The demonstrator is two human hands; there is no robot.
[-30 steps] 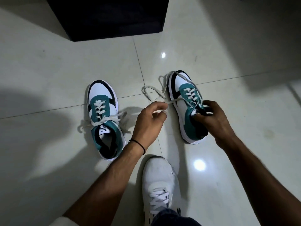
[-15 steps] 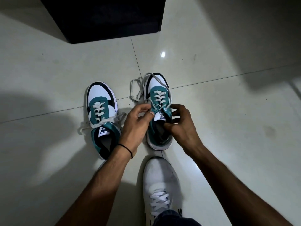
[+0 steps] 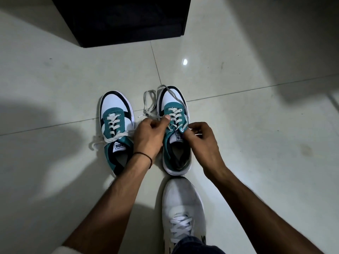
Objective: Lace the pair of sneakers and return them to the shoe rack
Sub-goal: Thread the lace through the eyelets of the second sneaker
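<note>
Two teal, white and black sneakers stand side by side on the tiled floor, toes pointing away from me. The left sneaker (image 3: pixel 115 123) is laced, its loose ends lying across its tongue. My hands work on the right sneaker (image 3: pixel 175 136). My left hand (image 3: pixel 149 136) pinches the left end of its white lace (image 3: pixel 149 105) by the upper eyelets; the slack loops on the floor beside the toe. My right hand (image 3: pixel 200 138) pinches the right lace end at the top right eyelet.
A black shoe rack or cabinet (image 3: pixel 124 21) stands on the floor beyond the sneakers. My own foot in a white laced shoe (image 3: pixel 183 209) rests just behind the right sneaker. Glossy pale floor tiles (image 3: pixel 256 143) surround everything.
The right sneaker has been turned straight and drawn left, beside the other. Both hands have moved up to its top eyelets and hold the lace ends.
</note>
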